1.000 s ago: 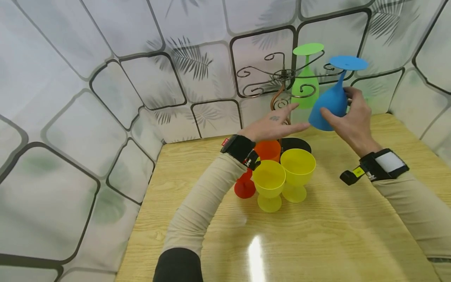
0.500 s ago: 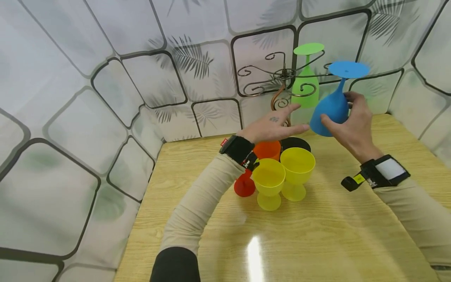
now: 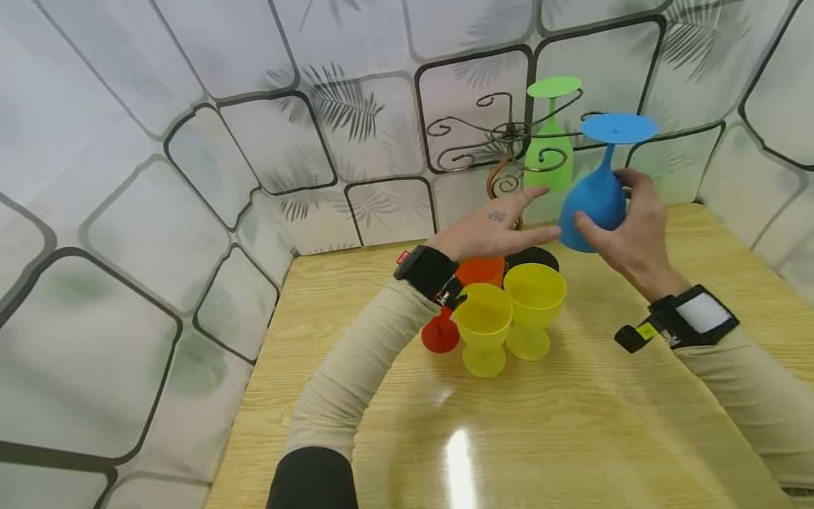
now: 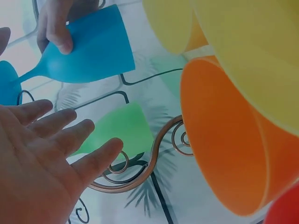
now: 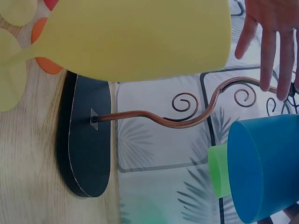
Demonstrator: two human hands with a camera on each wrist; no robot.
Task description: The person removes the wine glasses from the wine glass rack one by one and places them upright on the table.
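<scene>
My right hand [image 3: 636, 230] grips the bowl of a blue goblet [image 3: 594, 201], which is upside down and tilted, its foot up by an arm of a scrolled metal glass rack [image 3: 511, 132]. In the right wrist view the blue goblet [image 5: 266, 168] shows its open rim. My left hand [image 3: 492, 226] is held out with fingers spread, fingertips close to the goblet's rim and holding nothing; the left wrist view shows its palm [image 4: 37, 163]. Behind, a green goblet [image 3: 548, 159] hangs upside down from the rack.
Below my left hand stand two yellow goblets [image 3: 485, 311], an orange goblet [image 3: 481, 271] and a red goblet [image 3: 441, 332], upright on the wooden table [image 3: 509, 431]. The rack's black base [image 3: 534, 259] sits behind them. A patterned curtain [image 3: 381, 127] backs the table.
The blue goblet in my right hand has come down slightly and tilts a little less. My left hand has stayed almost in place.
</scene>
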